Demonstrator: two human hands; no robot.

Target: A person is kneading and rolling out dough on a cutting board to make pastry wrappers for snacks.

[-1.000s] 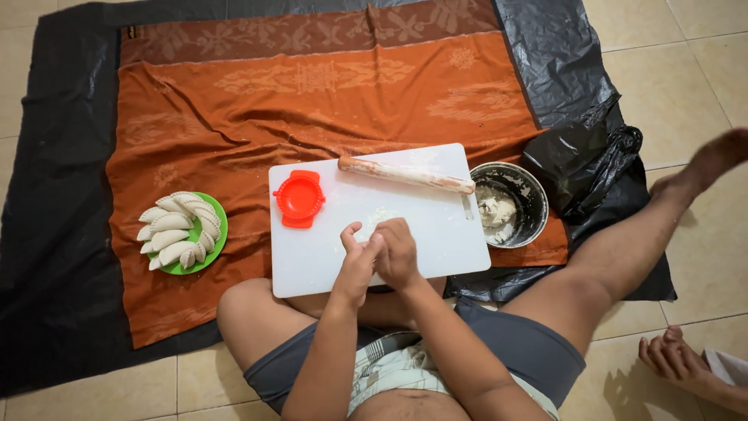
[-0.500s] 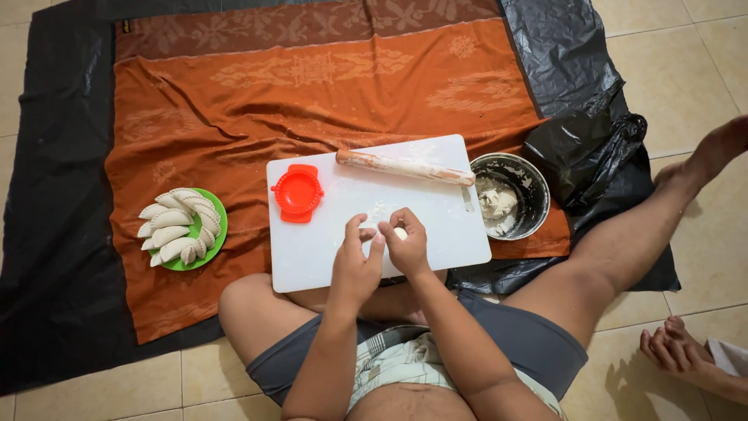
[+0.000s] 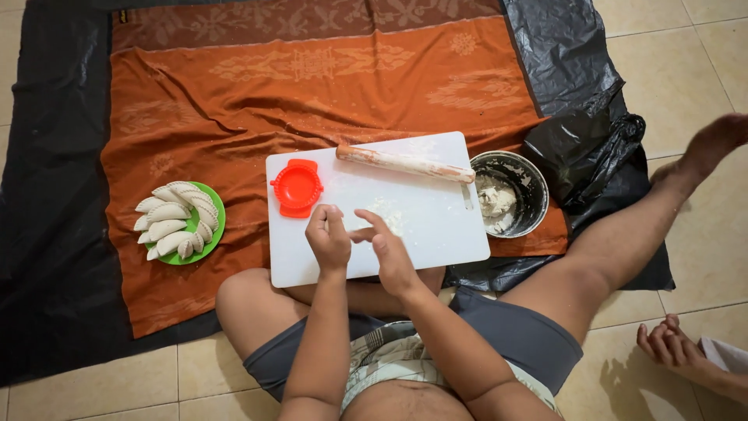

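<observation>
Dough piece under left hand (image 3: 328,238) & right hand (image 3: 387,251) mostly hidden near cutting board (image 3: 436,242) front edge. Another person's hand (image 3: 672,347) cut off at bottom-right. Bowl (image 3: 510,193) contents unclear.

Looks like a home, w/ food prep done on the floor rather than in a fitted kitchen. Beige tiled floor (image 3: 701,47), black plastic sheet (image 3: 47,195) spread over it, patterned orange cloth (image 3: 312,93) on top as a work mat. White cutting board (image 3: 421,226), rolling pin (image 3: 405,163), red dumpling press (image 3: 297,187), metal bowl (image 3: 530,175) w/ dough, green plate (image 3: 209,238) of folded dumplings. Person sits barefoot, in shorts.
</observation>
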